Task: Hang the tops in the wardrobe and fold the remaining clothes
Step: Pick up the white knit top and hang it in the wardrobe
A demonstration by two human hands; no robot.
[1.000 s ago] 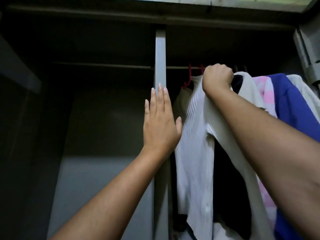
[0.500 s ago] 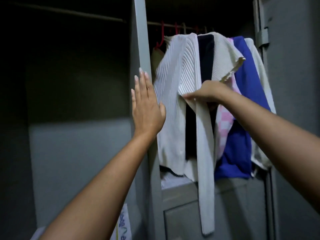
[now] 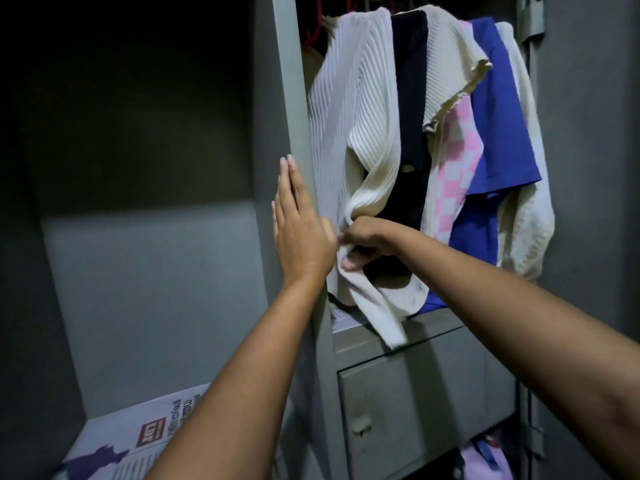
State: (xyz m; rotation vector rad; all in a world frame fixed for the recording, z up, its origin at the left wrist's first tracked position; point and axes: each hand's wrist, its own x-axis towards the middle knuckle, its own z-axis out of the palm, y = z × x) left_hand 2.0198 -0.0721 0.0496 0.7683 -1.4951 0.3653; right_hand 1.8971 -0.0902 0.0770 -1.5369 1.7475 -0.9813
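Observation:
A white ribbed top (image 3: 349,109) hangs at the left end of the wardrobe's right section, on a red hanger (image 3: 313,32). My right hand (image 3: 363,242) grips a bunched fold of its lower front, low in the section. My left hand (image 3: 299,230) lies flat with straight fingers against the grey centre post (image 3: 289,98). To the right hang a dark top (image 3: 410,98), a cream ribbed top (image 3: 446,64), a pink checked top (image 3: 457,174), a blue top (image 3: 498,109) and a cream knit (image 3: 526,216).
A grey drawer (image 3: 426,403) with a small handle sits under the hanging clothes. The wardrobe's left section (image 3: 149,202) is dark, with a newspaper (image 3: 145,438) on its floor. Lilac cloth (image 3: 485,459) shows below the drawer. A hinged door edge (image 3: 533,29) stands at right.
My right hand came down from the hanger at the rail to the white top's lower front and bunched it. The view tilted down; my left hand stayed flat on the post.

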